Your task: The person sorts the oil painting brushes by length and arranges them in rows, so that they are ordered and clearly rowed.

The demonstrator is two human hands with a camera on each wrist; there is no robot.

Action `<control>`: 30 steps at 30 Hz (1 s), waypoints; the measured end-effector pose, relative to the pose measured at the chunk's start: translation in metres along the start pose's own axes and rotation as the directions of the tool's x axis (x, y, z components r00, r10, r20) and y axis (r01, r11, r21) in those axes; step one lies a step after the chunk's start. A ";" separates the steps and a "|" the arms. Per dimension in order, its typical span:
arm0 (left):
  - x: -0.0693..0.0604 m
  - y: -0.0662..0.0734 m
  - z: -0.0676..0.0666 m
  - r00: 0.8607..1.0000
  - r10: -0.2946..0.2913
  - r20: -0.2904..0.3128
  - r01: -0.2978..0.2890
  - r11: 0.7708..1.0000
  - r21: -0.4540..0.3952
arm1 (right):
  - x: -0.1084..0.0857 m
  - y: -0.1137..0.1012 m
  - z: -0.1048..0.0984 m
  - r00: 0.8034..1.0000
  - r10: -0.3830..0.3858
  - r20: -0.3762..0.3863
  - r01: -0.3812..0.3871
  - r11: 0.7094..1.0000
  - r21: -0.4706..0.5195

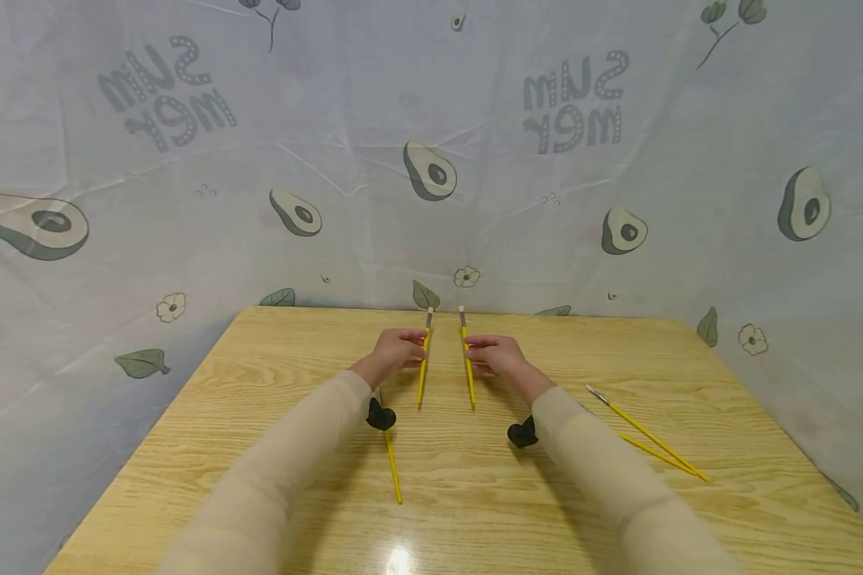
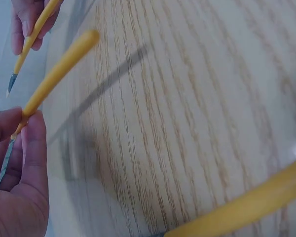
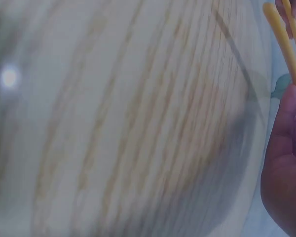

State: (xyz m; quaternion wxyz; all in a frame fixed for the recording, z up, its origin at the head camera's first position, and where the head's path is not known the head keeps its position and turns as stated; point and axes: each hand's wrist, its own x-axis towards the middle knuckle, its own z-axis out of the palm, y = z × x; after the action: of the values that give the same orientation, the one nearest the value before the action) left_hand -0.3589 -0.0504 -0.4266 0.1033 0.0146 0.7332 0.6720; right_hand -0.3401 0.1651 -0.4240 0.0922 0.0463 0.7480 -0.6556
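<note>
Near the table's far edge, my left hand (image 1: pixel 400 349) pinches a yellow-handled paintbrush (image 1: pixel 421 385) between thumb and fingers. Its pale bristles point away from me. To the right, my right hand (image 1: pixel 496 354) pinches a similar paintbrush (image 1: pixel 471 385), bristles also at the far end. The two brushes stand a small gap apart, nearly parallel. In the left wrist view, the left brush (image 2: pixel 59 69) casts a shadow separate from itself on the tabletop. The right wrist view shows my fingers on the right brush (image 3: pixel 283 37), with part of that hand cut off by the frame.
On the wooden table (image 1: pixel 460 495), another paintbrush (image 1: pixel 393 471) lies nearer me, partly behind the left wrist's black device (image 1: pixel 381 415). Two more, one paintbrush (image 1: pixel 643 430) and a second paintbrush (image 1: pixel 658 454), lie at the right with handle ends close together. A printed curtain (image 1: pixel 359 104) hangs behind.
</note>
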 end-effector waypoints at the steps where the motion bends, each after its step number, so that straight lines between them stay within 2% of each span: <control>1: 0.001 0.000 0.001 1.000 0.004 -0.004 -0.004 1.000 0.001 | 0.002 0.001 -0.001 1.000 0.001 -0.004 -0.001 1.000 -0.001; 11: 0.011 -0.008 0.004 1.000 0.001 -0.030 0.000 0.999 0.054 | 0.014 0.009 0.003 1.000 -0.002 -0.026 0.002 1.000 -0.001; 19: 0.026 -0.021 0.009 0.999 -0.016 -0.033 0.018 0.999 0.050 | 0.018 0.019 0.005 0.999 0.003 -0.052 -0.003 1.000 -0.011; 23: 0.021 -0.017 0.015 0.998 -0.038 -0.059 0.043 0.996 0.074 | 0.019 0.021 0.006 0.998 -0.008 -0.069 0.005 0.999 -0.034; 30: 0.021 -0.012 0.021 0.997 -0.004 -0.073 0.013 0.993 0.121 | 0.022 0.019 0.009 0.993 -0.036 -0.110 0.031 0.999 -0.040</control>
State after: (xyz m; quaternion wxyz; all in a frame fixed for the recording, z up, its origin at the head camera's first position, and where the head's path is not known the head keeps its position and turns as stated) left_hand -0.3748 -0.0277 -0.4433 0.0785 -0.0068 0.7759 0.6259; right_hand -0.3575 0.1578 -0.4476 0.0404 0.0683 0.7650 -0.6391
